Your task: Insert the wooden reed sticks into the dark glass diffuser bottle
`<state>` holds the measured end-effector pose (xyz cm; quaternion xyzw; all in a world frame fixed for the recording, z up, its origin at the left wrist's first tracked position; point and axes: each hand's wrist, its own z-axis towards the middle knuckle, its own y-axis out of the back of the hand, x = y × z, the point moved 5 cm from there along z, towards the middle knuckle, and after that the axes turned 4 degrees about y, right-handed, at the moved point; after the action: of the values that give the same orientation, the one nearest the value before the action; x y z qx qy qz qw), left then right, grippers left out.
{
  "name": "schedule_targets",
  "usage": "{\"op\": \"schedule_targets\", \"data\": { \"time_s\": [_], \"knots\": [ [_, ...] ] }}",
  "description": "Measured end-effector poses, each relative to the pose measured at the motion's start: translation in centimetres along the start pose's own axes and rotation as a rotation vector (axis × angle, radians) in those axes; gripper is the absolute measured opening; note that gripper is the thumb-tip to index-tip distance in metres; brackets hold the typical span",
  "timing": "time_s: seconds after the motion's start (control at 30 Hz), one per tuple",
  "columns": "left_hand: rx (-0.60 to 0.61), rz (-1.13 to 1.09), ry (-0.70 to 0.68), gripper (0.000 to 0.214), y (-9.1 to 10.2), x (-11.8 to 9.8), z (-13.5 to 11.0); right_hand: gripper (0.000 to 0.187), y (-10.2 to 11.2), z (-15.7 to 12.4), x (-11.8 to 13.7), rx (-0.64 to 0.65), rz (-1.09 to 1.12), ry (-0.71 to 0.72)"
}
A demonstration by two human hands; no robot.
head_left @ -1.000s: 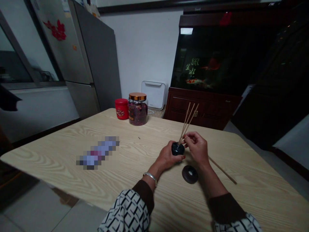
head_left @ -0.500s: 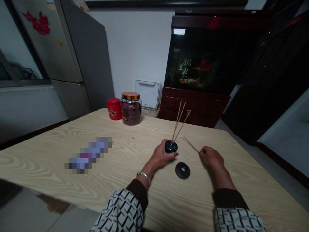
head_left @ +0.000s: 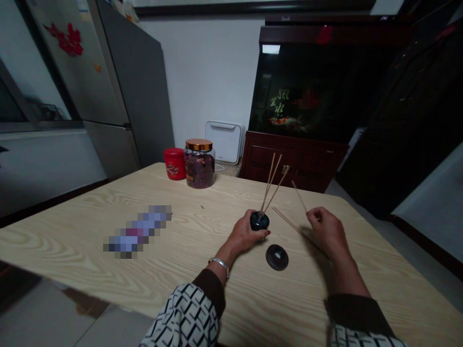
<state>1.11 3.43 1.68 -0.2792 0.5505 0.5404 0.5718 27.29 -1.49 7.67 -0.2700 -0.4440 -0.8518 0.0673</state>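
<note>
My left hand [head_left: 247, 231] is wrapped round a small dark glass diffuser bottle [head_left: 259, 221] on the table. Several thin reed sticks [head_left: 269, 187] stand fanned out in its neck. Between thumb and fingers, my right hand [head_left: 327, 231] pinches a single reed stick [head_left: 298, 196], raised above the tabletop and pointing up to the left. Below that hand, more reed sticks [head_left: 287, 220] lie on the wood, partly hidden by the hand and its shadow. A dark round ring-shaped lid [head_left: 277, 257] with a pale centre rests just in front of the bottle.
On the pale wooden table [head_left: 173, 289] a blurred-out flat object [head_left: 139, 229] lies left. A red canister [head_left: 174, 164] and a copper-lidded jar of dried petals [head_left: 200, 166] stand at the far edge. Behind are a fish tank [head_left: 307, 91] and a fridge [head_left: 139, 91].
My right hand has lifted one reed stick off the table, raising it up and slightly right. The left hand still holds the bottle. The whole view has shifted slightly.
</note>
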Motion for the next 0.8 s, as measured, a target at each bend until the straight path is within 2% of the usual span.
{"op": "schedule_targets", "data": {
  "time_s": [0.07,0.13,0.2,0.27,0.37,0.57,0.7,0.8],
  "knots": [
    [-0.006,0.004,0.007,0.057,0.0,0.0,0.0,0.016,1.7,0.1,1.3,-0.228,0.372,0.000],
    [-0.005,0.008,0.013,0.058,0.0,0.0,0.0,0.020,2.3,0.0,2.9,-0.355,0.786,-0.018],
    [-0.008,0.011,0.019,0.060,0.0,0.1,0.0,0.023,2.1,-0.3,4.9,-0.373,1.091,-0.023],
    [-0.012,0.015,0.020,0.060,0.0,0.2,0.0,0.024,1.5,-0.8,7.0,-0.351,1.231,-0.005],
    [-0.009,0.012,0.019,0.061,-0.1,0.3,0.1,0.023,0.5,-1.3,9.3,-0.316,1.271,0.046],
    [-0.004,0.027,0.021,0.061,0.0,0.3,0.1,0.021,-0.2,-1.9,11.2,-0.250,1.096,0.174],
    [-0.010,0.029,0.009,0.061,0.0,0.3,0.1,0.022,-1.8,-2.3,11.5,-0.110,1.019,0.178],
    [-0.009,0.028,0.022,0.062,0.0,0.5,0.2,0.022,-3.8,-2.7,11.4,0.009,0.847,0.183]
  ]
}}
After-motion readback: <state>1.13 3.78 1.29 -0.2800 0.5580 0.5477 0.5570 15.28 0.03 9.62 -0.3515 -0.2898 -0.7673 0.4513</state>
